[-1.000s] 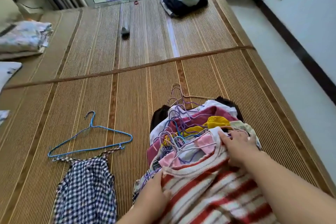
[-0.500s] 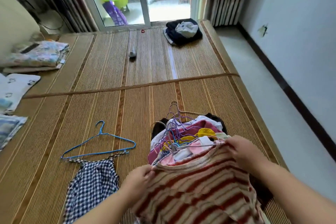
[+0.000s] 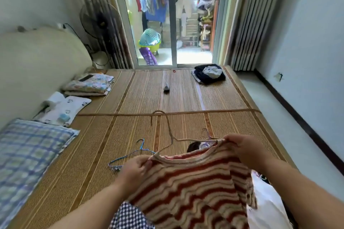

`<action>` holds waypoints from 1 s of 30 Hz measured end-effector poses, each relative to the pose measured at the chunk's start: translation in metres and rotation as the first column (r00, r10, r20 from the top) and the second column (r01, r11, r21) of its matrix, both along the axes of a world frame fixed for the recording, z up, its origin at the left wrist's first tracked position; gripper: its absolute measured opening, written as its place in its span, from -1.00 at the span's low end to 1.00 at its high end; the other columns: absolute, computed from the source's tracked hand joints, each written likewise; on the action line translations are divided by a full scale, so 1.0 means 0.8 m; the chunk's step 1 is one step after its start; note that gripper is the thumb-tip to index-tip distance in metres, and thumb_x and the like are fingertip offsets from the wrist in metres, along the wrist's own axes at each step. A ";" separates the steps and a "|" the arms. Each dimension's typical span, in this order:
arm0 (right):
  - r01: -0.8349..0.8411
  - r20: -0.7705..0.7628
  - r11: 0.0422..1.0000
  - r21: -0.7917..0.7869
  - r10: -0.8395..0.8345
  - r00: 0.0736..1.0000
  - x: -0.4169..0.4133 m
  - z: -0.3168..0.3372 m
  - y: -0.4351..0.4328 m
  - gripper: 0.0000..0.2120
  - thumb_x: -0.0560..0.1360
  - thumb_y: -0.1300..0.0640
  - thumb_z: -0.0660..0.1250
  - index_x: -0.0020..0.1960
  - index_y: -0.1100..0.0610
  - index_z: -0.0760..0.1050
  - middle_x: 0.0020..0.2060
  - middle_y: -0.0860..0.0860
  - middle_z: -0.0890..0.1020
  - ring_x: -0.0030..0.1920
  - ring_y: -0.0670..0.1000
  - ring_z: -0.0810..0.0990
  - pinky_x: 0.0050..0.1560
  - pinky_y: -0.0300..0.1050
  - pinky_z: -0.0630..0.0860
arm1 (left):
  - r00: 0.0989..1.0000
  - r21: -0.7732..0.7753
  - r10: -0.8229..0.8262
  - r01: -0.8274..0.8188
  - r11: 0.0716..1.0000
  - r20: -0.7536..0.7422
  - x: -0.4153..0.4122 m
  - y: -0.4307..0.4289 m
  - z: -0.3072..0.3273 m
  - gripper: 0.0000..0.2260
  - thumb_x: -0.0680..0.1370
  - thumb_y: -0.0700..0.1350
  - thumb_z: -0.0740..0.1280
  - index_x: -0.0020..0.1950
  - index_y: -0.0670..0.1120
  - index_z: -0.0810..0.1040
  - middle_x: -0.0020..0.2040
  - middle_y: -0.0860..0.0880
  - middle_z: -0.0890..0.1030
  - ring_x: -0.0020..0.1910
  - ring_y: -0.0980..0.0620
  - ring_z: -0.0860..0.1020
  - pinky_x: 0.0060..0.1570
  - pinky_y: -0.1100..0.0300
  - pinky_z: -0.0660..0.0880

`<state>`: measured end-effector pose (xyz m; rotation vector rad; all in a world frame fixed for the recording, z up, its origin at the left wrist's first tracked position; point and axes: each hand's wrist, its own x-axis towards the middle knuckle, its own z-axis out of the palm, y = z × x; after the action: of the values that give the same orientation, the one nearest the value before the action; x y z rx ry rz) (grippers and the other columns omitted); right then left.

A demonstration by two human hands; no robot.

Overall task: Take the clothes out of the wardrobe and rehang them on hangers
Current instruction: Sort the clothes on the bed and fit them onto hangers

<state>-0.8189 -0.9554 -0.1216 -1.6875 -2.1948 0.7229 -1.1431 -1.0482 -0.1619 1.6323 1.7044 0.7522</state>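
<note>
A red-and-cream striped top (image 3: 193, 186) hangs lifted above the bed on a beige wire hanger (image 3: 168, 130), whose hook stands above the neckline. My left hand (image 3: 135, 168) pinches the top's left shoulder, and my right hand (image 3: 243, 148) grips the right shoulder together with the hanger's end. Behind the top, part of the clothes pile (image 3: 197, 146) with purple hangers shows. A blue wire hanger (image 3: 130, 154) lies on the mat to the left, above the navy checked garment (image 3: 128, 217).
The bed is covered by a woven bamboo mat (image 3: 130, 126). Pillows (image 3: 28, 147) and folded bedding (image 3: 89, 84) lie along the left. A dark clothes heap (image 3: 208, 73) sits at the far right corner, a small grey object (image 3: 166, 87) mid-mat. Floor runs along the right.
Both hands lifted the striped top off the pile, and its beige hanger now shows above the neckline. The camera tilted up, revealing the balcony door.
</note>
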 end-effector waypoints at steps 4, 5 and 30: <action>-0.063 -0.018 0.998 0.028 0.064 0.998 -0.112 0.008 -0.070 -0.87 0.53 0.15 0.29 0.02 0.03 0.59 -0.16 -0.02 0.65 -0.10 0.05 0.59 -0.01 -0.10 0.46 | 0.993 0.056 0.111 -0.113 0.992 0.037 -0.103 -0.090 0.021 -0.85 0.51 0.15 0.26 -0.12 0.28 0.64 -0.12 0.22 0.67 -0.09 0.26 0.60 0.02 0.18 0.52; -0.083 -0.016 0.996 0.030 0.083 0.996 -0.146 0.007 -0.090 -0.88 0.53 0.15 0.29 0.02 0.05 0.58 -0.17 0.00 0.63 -0.08 0.08 0.58 -0.05 -0.13 0.41 | 0.986 0.047 0.154 -0.157 0.987 0.058 -0.136 -0.113 0.023 -0.86 0.54 0.08 0.31 -0.13 0.21 0.66 -0.14 0.17 0.68 -0.12 0.22 0.62 0.01 0.12 0.53; -0.372 -0.151 0.925 -0.073 0.359 0.921 -0.651 -0.061 -0.175 -0.93 0.55 0.08 0.25 -0.11 -0.06 0.40 -0.26 -0.10 0.51 -0.23 -0.03 0.46 -0.36 -0.26 0.30 | 0.775 0.102 0.573 -0.569 0.816 -0.266 -0.576 -0.266 0.070 -0.89 0.57 -0.07 0.32 -0.05 0.01 0.65 -0.10 0.04 0.66 -0.03 0.01 0.57 0.03 0.13 0.41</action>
<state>-1.3397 -1.0956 -0.1705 -1.2330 -2.4384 1.0231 -1.6041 -1.2612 -0.1057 1.2658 2.4705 0.8314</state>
